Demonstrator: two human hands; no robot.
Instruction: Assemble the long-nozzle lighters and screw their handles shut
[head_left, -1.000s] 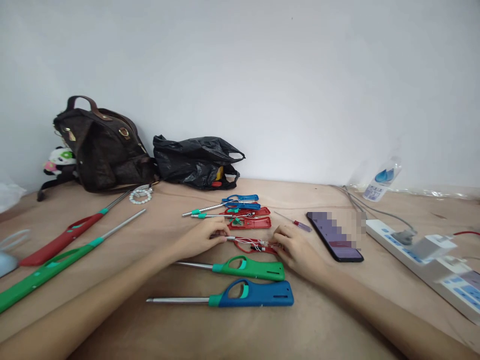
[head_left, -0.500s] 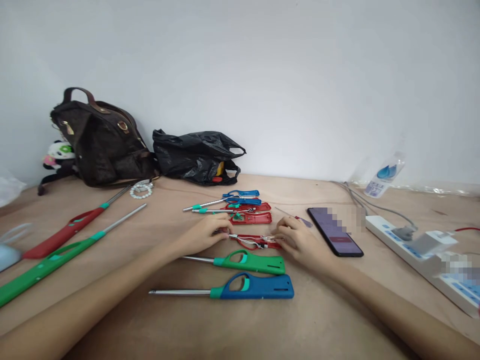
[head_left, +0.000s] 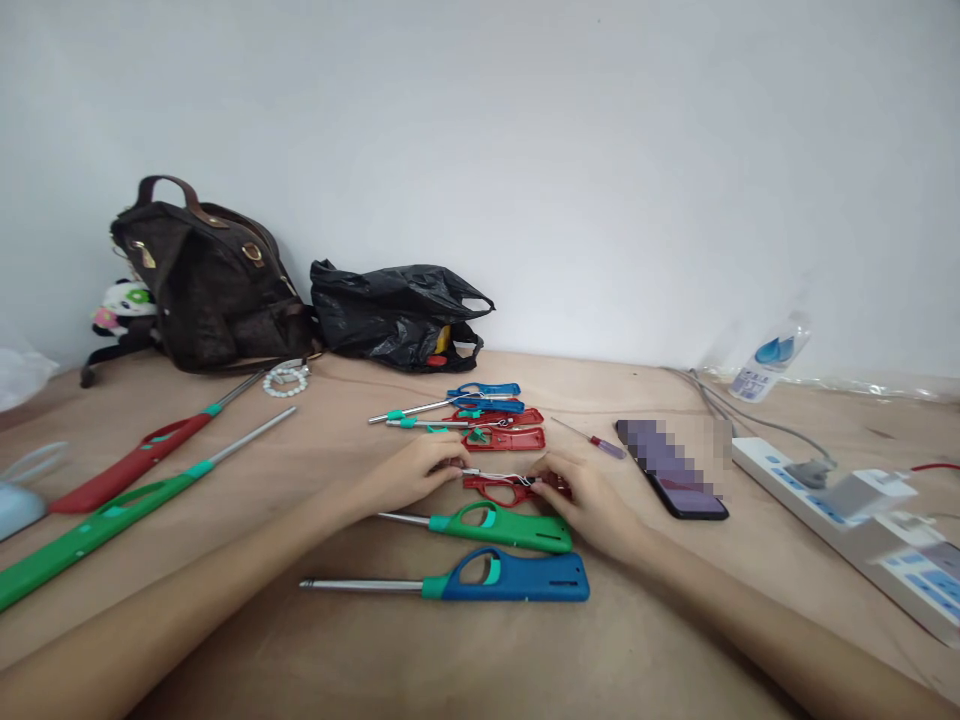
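An opened red lighter half (head_left: 504, 485) with white wires lies on the table between my hands. My left hand (head_left: 420, 470) is closed, its fingertips pinching the metal tube end at the left of that half. My right hand (head_left: 585, 497) is closed over its right end, fingers pressing on the wires and shell. Just in front lie a whole green long lighter (head_left: 501, 527) and a blue one (head_left: 504, 580). Behind my hands rest more opened red shells (head_left: 504, 437) and blue shells (head_left: 484, 395) with tubes.
A small screwdriver (head_left: 596, 439) and a phone (head_left: 671, 468) lie to the right, then a white power strip (head_left: 855, 520) with plugs and a bottle (head_left: 769, 357). A red (head_left: 142, 458) and a green long lighter (head_left: 112, 510) lie left. A brown bag (head_left: 210, 280) and black plastic bag (head_left: 397, 315) stand by the wall.
My right hand has slid left along the red half, closer to my left hand, now covering its right end. The left hand stays on the tube end.
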